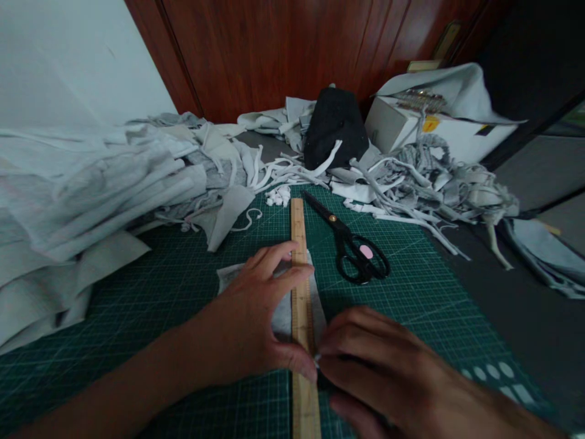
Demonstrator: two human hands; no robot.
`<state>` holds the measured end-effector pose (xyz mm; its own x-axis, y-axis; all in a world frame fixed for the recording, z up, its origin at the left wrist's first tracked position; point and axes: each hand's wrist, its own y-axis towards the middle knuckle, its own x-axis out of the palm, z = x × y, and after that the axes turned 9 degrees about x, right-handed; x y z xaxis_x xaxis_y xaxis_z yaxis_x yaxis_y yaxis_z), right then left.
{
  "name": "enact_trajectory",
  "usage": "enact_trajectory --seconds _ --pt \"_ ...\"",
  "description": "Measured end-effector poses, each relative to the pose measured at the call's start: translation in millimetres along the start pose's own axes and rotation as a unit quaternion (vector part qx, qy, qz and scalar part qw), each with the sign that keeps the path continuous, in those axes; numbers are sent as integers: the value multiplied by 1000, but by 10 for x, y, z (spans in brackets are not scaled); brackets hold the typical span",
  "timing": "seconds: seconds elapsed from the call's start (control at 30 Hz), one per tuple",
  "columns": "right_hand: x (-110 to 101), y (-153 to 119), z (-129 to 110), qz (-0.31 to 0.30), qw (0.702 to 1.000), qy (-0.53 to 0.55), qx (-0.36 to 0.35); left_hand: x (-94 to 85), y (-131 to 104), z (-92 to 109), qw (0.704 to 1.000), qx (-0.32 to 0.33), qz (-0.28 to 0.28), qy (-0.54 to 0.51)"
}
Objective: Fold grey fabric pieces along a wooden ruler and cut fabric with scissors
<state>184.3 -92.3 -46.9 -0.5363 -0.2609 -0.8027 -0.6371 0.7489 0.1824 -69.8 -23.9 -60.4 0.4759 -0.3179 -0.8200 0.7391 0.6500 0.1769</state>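
Observation:
A wooden ruler [302, 311] lies lengthwise over a small piece of grey fabric [282, 317] on the green cutting mat [256, 402]. My left hand [249, 320] rests on the ruler, its thumb and fingers spread apart and pressing it down on the cloth. Close to the ruler's right edge, my right hand [379, 360] has its fingers bent together. A tiny pale bit shows at its fingertips; whatever else it grips is hidden and slightly blurred. Black-handled scissors [350, 244] lie closed to the right of the ruler.
Stacked grey fabric [114, 177] covers the left side. Tangled fabric strips [411, 183] lie at the back right, before a white box [393, 125]. A black cloth item [336, 128] stands at the back, near a brown wooden door [274, 55].

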Motion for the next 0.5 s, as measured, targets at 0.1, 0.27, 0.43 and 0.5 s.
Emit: enact_trajectory --seconds 0.1,0.27,0.43,0.5 --pt "-237 -8 -40 -77 994 70 -20 10 -3 -20 1000 5 10 0" --pt "-155 94 -29 43 998 -36 -4 21 -13 -49 1000 13 10 -1" --pt "186 141 117 71 990 -110 -60 1 -54 -106 1000 -5 -14 -13" --pt "239 157 159 70 988 -119 -71 -18 -61 -132 999 -8 -33 -18"
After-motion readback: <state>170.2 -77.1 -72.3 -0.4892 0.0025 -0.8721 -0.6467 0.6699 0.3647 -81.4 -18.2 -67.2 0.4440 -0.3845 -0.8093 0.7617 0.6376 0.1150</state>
